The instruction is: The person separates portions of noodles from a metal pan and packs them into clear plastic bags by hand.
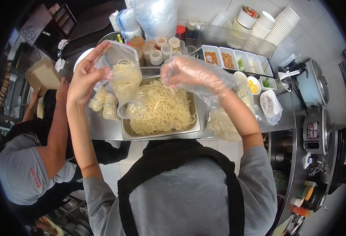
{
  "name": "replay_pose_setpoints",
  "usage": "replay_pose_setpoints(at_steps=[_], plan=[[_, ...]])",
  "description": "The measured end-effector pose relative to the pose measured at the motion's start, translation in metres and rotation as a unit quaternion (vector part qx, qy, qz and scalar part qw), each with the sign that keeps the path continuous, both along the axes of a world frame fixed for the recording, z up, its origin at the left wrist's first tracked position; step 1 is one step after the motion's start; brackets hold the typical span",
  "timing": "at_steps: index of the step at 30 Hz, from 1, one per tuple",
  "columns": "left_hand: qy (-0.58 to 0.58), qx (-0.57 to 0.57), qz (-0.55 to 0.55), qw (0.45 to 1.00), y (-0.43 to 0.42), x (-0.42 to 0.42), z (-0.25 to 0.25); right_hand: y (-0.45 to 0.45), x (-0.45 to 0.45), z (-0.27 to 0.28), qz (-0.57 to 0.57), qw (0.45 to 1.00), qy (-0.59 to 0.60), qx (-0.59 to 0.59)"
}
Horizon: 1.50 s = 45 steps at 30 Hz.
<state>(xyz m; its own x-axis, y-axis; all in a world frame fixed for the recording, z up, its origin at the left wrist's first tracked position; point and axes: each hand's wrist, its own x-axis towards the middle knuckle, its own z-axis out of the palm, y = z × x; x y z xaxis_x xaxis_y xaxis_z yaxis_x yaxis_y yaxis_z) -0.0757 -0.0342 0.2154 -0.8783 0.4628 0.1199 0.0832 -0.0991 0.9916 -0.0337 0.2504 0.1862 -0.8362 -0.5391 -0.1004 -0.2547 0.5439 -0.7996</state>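
Noodle bag (126, 82), pinched by left hand (87, 74), likely to spread its mouth; gloved right hand (183, 72) bunched over noodle tray (163, 136), grip contents unclear.

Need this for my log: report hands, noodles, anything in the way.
Left hand holding up clear bag, noodles inside. Right hand, plastic-covered, over noodle tray. Filled bags close by tray's left side.

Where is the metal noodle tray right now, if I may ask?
In the head view, the metal noodle tray sits centrally, with small noodle bags on its left and a larger noodle bag on its right.
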Motion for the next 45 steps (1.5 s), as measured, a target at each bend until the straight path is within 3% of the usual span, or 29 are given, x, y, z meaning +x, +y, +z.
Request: replay_pose_setpoints(at_steps=[4, 7, 11, 16, 25, 27, 29, 31, 34, 38, 41, 42, 45], plan=[[0.002, -0.001, 0.015, 1.000, 0.001, 0.005, 0.001, -0.002, -0.005, 0.044, 0.012, 0.998, 0.019, -0.050], [0.000, -0.013, 0.005, 1.000, -0.004, 0.003, -0.002, -0.003, -0.026, 0.064, 0.097, 0.971, 0.036, -0.216], [-0.003, -0.037, 0.003, 0.999, -0.005, 0.003, -0.001, -0.016, -0.036, 0.126, 0.127, 0.959, 0.179, -0.177], [-0.009, -0.041, 0.005, 0.999, 0.001, 0.003, 0.000, -0.025, -0.039, 0.175, 0.116, 0.938, 0.269, -0.187], [-0.022, -0.031, -0.012, 0.999, 0.008, -0.009, 0.000, -0.037, -0.055, 0.190, 0.110, 0.938, 0.259, -0.200], [-0.020, -0.029, -0.015, 0.999, 0.010, -0.010, 0.003, -0.047, -0.066, 0.175, 0.116, 0.953, 0.225, -0.168], [-0.016, -0.026, -0.023, 0.999, 0.011, -0.011, 0.004, -0.063, -0.078, 0.150, 0.142, 0.964, 0.216, -0.061], [-0.030, -0.029, -0.029, 0.999, 0.010, -0.015, 0.004, -0.082, -0.089, 0.133, 0.210, 0.911, 0.309, 0.174], [-0.025, -0.032, -0.023, 0.999, 0.008, -0.015, 0.004, -0.088, -0.082, 0.129, 0.191, 0.881, 0.345, 0.262], [-0.021, 0.020, -0.015, 0.999, 0.001, -0.024, 0.002, -0.072, -0.053, 0.165, 0.080, 0.911, 0.384, 0.123], [-0.031, 0.007, -0.029, 0.999, 0.000, -0.021, -0.003, -0.073, -0.073, 0.141, 0.156, 0.878, 0.452, 0.041], [-0.025, -0.001, -0.024, 0.999, -0.004, -0.023, 0.000, -0.071, -0.071, 0.139, 0.107, 0.879, 0.461, 0.046], [-0.009, 0.040, 0.007, 0.999, -0.034, -0.037, 0.015, -0.049, -0.074, 0.129, 0.079, 0.913, 0.387, -0.098]])
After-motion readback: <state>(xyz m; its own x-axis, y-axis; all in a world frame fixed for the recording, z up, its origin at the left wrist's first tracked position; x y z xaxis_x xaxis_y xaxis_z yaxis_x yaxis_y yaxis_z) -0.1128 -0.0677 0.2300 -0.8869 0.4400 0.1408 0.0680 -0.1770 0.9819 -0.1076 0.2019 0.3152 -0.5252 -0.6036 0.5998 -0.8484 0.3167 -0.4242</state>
